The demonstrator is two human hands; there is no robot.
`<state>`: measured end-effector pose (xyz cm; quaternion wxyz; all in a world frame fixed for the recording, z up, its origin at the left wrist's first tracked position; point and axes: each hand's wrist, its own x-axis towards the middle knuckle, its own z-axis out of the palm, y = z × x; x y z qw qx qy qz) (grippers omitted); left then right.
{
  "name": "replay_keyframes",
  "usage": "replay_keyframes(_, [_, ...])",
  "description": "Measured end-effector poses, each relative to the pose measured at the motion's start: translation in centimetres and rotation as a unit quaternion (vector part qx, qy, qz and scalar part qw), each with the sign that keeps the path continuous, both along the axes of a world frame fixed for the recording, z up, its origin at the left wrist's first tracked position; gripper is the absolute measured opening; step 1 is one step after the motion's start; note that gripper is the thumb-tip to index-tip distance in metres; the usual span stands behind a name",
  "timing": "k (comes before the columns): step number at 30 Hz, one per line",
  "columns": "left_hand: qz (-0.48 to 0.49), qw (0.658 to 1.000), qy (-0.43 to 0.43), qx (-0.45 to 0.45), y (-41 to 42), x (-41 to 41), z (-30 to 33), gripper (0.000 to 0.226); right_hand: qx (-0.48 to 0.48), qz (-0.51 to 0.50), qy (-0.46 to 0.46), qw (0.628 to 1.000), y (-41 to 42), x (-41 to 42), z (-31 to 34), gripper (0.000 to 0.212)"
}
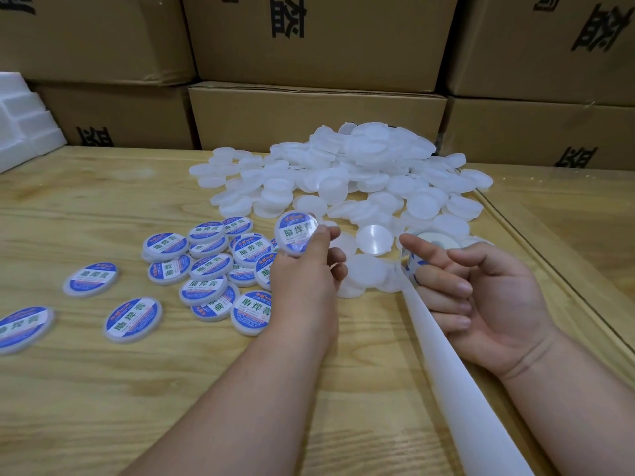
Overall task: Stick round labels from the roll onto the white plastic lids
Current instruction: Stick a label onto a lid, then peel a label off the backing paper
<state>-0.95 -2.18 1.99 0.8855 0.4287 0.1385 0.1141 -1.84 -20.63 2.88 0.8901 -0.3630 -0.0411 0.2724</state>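
Spent backing strip (457,383) trails from the roll toward the viewer along the table's (103,407) near edge, its long axis running from bottom right up to the right hand (488,297). That hand lies palm-up with fingers loosely curled round the label roll (421,249), forefinger extended leftward. Left hand (309,266) pinches one labelled lid (298,233) by its rim, label face tilted up and toward the viewer. This lid appears finished. Finished lids (206,269) lie just left of and below the left hand; the heap of bare white lids (360,176) lies beyond both hands, nearer the right. Judgement: set-down goes left, and the next bare lid is within either hand's reach.
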Motion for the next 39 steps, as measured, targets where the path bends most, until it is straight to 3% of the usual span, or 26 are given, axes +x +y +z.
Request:
replay_keyframes(3, [0.005,0.999,-0.008,-0.049,0.3,-0.1,0.4,0.006,-0.006,-0.013,0.001,1.000,0.1,0.0,0.0,0.047])
replay_keyframes(7, [0.014,0.994,0.000,-0.111,0.6,0.0,0.7,0.024,-0.027,-0.042,0.003,0.999,0.3,0.0,0.1,0.045])
replay_keyframes(13, [0.014,0.991,0.026,-0.131,1.0,0.4,0.6,0.048,-0.028,-0.057,0.008,0.998,0.4,0.0,0.1,0.041])
replay_keyframes(17, [0.013,0.994,0.026,-0.110,0.9,0.5,0.7,0.035,-0.031,-0.063,0.009,0.997,0.4,0.0,0.1,0.041])
replay_keyframes(19, [0.016,0.998,0.006,-0.054,0.6,0.2,0.5,0.018,-0.031,-0.066,0.009,0.997,0.5,0.0,0.1,0.040])
replay_keyframes(21, [0.026,0.996,-0.032,0.079,0.0,-0.2,0.2,0.005,-0.029,-0.066,0.009,0.997,0.5,-0.1,0.2,0.040])
replay_keyframes(23, [0.039,0.969,-0.073,0.234,-0.7,-0.7,-0.3,0.010,-0.028,-0.066,0.009,0.997,0.5,-0.1,0.2,0.040])
replay_keyframes(25, [0.032,0.918,-0.086,0.386,-1.3,-1.1,-0.7,0.013,-0.030,-0.067,0.007,0.997,0.5,0.0,0.3,0.039])
replay_keyframes(28, [-0.003,0.812,-0.055,0.581,-1.5,-1.1,-1.3,0.028,-0.033,-0.065,0.004,0.997,0.5,-0.1,0.3,0.037])
replay_keyframes(31, [-0.029,0.758,-0.020,0.651,-1.5,-1.2,-1.4,0.042,-0.038,-0.070,0.001,0.997,0.5,-0.2,0.4,0.027])
replay_keyframes(35, [-0.063,0.720,-0.012,0.691,-1.6,-1.3,-1.6,0.054,-0.066,-0.136,-0.013,0.988,0.7,-0.1,0.3,0.009])
replay_keyframes(39, [-0.068,0.708,-0.009,0.703,-1.5,-1.3,-1.7,0.052,-0.125,-0.242,-0.037,0.961,0.8,0.2,-0.2,0.024])
